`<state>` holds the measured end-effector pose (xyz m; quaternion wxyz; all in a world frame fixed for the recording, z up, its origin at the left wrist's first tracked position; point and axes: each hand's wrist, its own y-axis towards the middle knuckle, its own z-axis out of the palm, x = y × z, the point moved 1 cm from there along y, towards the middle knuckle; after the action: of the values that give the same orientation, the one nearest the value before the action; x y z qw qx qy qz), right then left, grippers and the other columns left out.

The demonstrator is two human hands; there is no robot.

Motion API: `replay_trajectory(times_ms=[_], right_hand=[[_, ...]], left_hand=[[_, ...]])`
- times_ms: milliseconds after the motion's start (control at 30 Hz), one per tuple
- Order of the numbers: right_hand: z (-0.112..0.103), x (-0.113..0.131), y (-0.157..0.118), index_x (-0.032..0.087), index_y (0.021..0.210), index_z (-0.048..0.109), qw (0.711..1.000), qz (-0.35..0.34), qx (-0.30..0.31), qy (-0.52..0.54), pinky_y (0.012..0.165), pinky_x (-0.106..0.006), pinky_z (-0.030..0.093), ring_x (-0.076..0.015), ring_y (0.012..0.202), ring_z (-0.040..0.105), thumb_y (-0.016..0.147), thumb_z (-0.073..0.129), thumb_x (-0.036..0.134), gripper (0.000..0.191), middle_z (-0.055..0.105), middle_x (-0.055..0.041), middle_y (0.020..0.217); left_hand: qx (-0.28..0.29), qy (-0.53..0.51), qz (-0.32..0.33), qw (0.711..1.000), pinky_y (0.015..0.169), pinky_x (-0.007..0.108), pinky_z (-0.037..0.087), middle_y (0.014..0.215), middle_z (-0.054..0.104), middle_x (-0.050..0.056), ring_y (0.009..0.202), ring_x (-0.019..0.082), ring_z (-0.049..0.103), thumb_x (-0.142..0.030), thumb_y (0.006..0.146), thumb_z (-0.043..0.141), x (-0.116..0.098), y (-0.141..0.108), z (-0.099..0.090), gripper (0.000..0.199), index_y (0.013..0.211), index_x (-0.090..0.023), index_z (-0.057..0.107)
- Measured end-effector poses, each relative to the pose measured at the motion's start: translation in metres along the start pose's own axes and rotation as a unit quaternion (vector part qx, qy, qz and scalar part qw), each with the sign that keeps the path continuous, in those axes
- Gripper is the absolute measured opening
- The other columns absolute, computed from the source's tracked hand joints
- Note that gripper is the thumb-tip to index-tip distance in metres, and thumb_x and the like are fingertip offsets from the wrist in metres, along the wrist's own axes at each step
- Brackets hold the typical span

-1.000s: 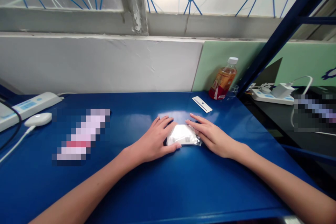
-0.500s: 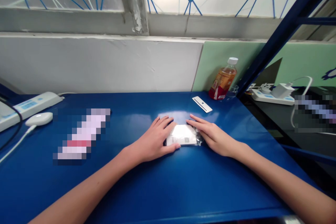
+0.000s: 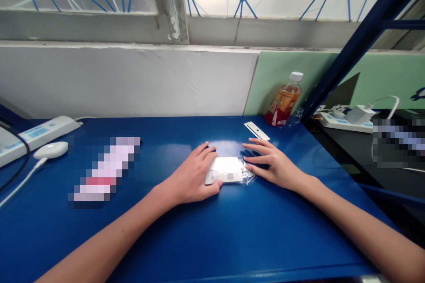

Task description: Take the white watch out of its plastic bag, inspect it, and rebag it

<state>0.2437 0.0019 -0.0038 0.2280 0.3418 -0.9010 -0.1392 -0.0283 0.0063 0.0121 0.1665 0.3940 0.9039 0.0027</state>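
A small white packet [image 3: 227,170] in clear plastic wrap lies flat on the blue table [image 3: 212,234]. My left hand [image 3: 195,174] grips its left end, with the thumb along the near edge and the fingers at the far left side. At the packet's right end, my right hand [image 3: 274,166] has its fingers spread, the lower fingertips at the loose clear plastic. Just beyond my right hand lies a flat white card [image 3: 256,131] with a dark slot and a small hole.
A bottle of amber drink [image 3: 283,99] stands at the back right beside a small clear cup [image 3: 295,116]. On the left are a blurred-out flat object [image 3: 109,168], a white charger [image 3: 51,150] and a power strip [image 3: 43,135]. A blue post [image 3: 345,48] rises on the right.
The packet has shifted slightly left with my left hand, showing more clear wrap at its right end. The fingers of my right hand have spread apart.
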Motion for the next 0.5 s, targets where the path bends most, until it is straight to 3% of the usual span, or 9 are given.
replay_trajectory(times_ms=[133, 267, 500], right_hand=[[-0.0014, 0.0008, 0.0002, 0.022, 0.109, 0.077, 1.000, -0.006, 0.020, -0.005, 0.105, -0.054, 0.048, -0.0329, 0.134, 0.048, 0.092, 0.062, 0.033, 0.024, 0.063, -0.0115, 0.134], [-0.0026, 0.0034, -0.0002, 0.022, 0.115, 0.074, 0.999, -0.012, 0.042, 0.000, 0.107, -0.054, 0.045, -0.0324, 0.137, 0.045, 0.094, 0.058, 0.031, 0.027, 0.056, -0.0124, 0.142], [-0.0017, 0.0063, -0.0009, 0.022, 0.127, 0.066, 0.996, -0.006, 0.074, 0.049, 0.110, -0.055, 0.040, -0.0320, 0.139, 0.041, 0.091, 0.060, 0.024, 0.037, 0.051, -0.0123, 0.147]], left_hand=[[0.005, 0.014, 0.001, 1.000, 0.116, 0.054, 0.028, 0.146, 0.045, 0.020, 0.146, 0.037, 0.025, -0.042, 0.088, 0.055, -0.0018, -0.0014, 0.0023, 0.056, 0.134, -0.011, 0.048], [0.020, 0.025, 0.000, 0.999, 0.117, 0.056, 0.022, 0.154, 0.035, 0.021, 0.147, 0.038, 0.020, -0.057, 0.092, 0.050, -0.0008, -0.0013, 0.0055, 0.071, 0.144, -0.010, 0.039], [0.034, 0.034, -0.005, 0.999, 0.118, 0.055, 0.021, 0.153, 0.036, 0.022, 0.148, 0.036, 0.020, -0.061, 0.095, 0.046, 0.0000, 0.0014, 0.0082, 0.068, 0.141, -0.010, 0.045]])
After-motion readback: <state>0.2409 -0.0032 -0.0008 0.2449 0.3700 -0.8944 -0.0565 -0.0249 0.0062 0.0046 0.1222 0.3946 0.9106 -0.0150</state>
